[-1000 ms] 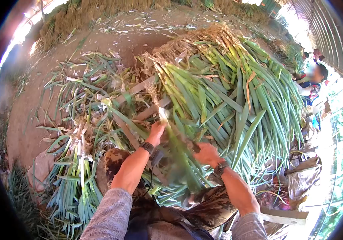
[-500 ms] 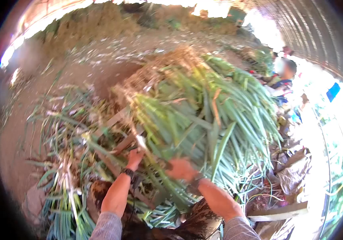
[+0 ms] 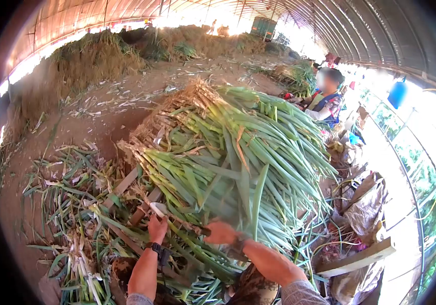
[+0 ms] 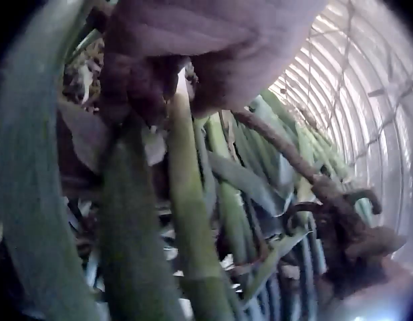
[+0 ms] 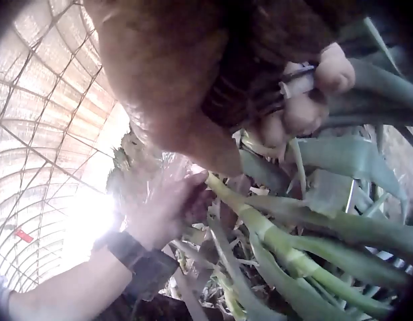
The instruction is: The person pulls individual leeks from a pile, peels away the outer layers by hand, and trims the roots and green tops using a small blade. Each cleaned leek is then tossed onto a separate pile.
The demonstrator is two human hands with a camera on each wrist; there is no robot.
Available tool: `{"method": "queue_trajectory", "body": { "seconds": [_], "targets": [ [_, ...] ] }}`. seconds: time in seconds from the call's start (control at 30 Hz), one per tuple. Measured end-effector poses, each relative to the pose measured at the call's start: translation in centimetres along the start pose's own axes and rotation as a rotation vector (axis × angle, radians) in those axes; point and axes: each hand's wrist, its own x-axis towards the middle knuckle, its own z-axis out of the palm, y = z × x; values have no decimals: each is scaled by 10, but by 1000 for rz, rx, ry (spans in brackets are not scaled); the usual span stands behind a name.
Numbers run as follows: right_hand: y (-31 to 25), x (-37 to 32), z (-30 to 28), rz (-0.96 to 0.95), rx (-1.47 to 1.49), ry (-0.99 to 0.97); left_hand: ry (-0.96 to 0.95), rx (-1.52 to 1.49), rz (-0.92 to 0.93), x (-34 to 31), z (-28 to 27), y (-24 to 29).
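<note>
My left hand grips a green onion near its white root end, its green leaves trailing down towards my lap. To the right, my right hand holds the handle of a thin, brown, rusty-looking tool. Its narrow shaft reaches across to the onion just beside my left hand. The right wrist view shows my curled fingers, one with a pale band; the tool is mostly hidden there. A big heap of green onions lies just beyond both hands, roots to the left.
Trimmed leaves and stalks litter the ground at left. A wooden board and crumpled sacking lie at right. Another person sits behind the heap, under a curved, ribbed roof. More onions are stacked along the back.
The head view has tilted up, bringing in more of the roof and back stacks. My right hand has risen relative to the left, and the tool now lies across towards the left hand.
</note>
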Motion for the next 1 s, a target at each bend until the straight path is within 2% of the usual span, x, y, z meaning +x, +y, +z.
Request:
{"method": "queue_trajectory", "body": {
  "seconds": [0.03,0.07,0.13,0.17,0.2,0.27,0.3,0.33,0.4,0.43,0.47,0.5,0.63,0.7,0.8,0.9,1.0],
  "targets": [
    [-2,-1,-5,62,14,-94,38,-54,62,12,9,-15],
    [0,-2,-6,63,15,-91,37,-54,65,12,6,-6],
    [2,0,-3,78,-22,-110,11,-205,-204,9,-10,16],
    [2,2,-2,68,-25,-113,50,-276,-171,23,-1,1],
    [4,2,0,49,-25,-88,58,-276,-174,29,4,-2],
    [6,0,-3,28,-25,-64,76,-702,-200,36,10,-6],
    [1,-4,-7,35,-59,59,44,-737,-317,22,-5,24],
    [-5,-8,-9,32,-92,169,-48,-849,-283,11,-17,43],
    [-21,-18,-26,77,-52,263,-182,-990,-117,12,-14,38],
    [-12,-11,-19,39,-55,362,-104,-996,-124,9,-10,37],
    [-16,-16,-19,-124,-16,551,-149,-955,-105,13,-9,37],
    [-17,-15,-20,-199,5,614,-266,-1002,-2,2,-29,60],
    [-25,-18,-32,-146,-9,524,-330,-1101,50,-17,-61,101],
    [-29,-22,-35,-203,-46,462,-359,-1153,27,-10,-76,98],
    [-42,-29,-34,-193,0,515,-306,-1223,-8,-6,-90,93],
    [-46,-32,-40,-211,-20,476,-333,-1059,83,-12,-106,100],
    [-55,-29,-37,-197,-43,469,-300,-965,84,-16,-107,96]
  ]
}}
